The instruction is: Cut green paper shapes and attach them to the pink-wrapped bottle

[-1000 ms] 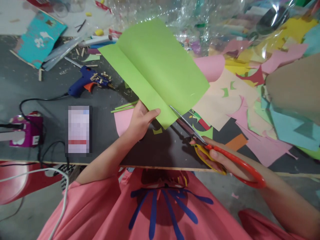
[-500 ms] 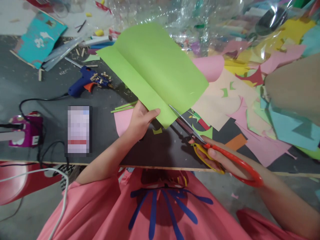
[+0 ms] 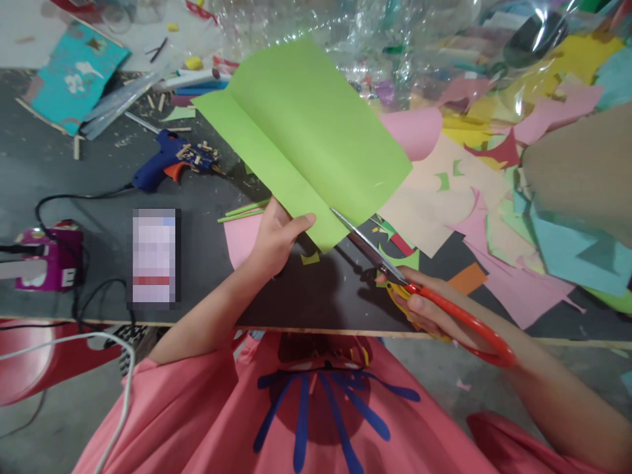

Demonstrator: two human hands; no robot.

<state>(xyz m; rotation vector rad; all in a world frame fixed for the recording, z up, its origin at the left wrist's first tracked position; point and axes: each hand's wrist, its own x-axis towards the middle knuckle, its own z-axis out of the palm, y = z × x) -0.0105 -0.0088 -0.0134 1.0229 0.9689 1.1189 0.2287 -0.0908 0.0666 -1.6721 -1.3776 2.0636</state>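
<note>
A large sheet of green paper (image 3: 316,125), creased lengthwise, is raised over the table. My left hand (image 3: 279,237) pinches its lower edge, thumb on top. In my right hand (image 3: 429,309) are scissors (image 3: 457,316) with one red and one yellow handle. Their blades straddle the sheet's near edge, the upper blade lying over the green paper close to the crease. Below my left hand lie a pink paper piece (image 3: 240,240) and thin green strips (image 3: 244,212). A small green scrap (image 3: 311,259) rests on the dark tabletop.
To the left are a blue glue gun (image 3: 160,161), a phone (image 3: 154,257) and a purple box (image 3: 49,257) with cables. Coloured paper scraps (image 3: 518,276) cover the right side. Clear plastic (image 3: 320,26) lies at the back. The table edge (image 3: 326,331) runs before me.
The scissor handles have drawn closer together and the blades have closed slightly on the green paper. My left hand keeps its grip almost unmoved.
</note>
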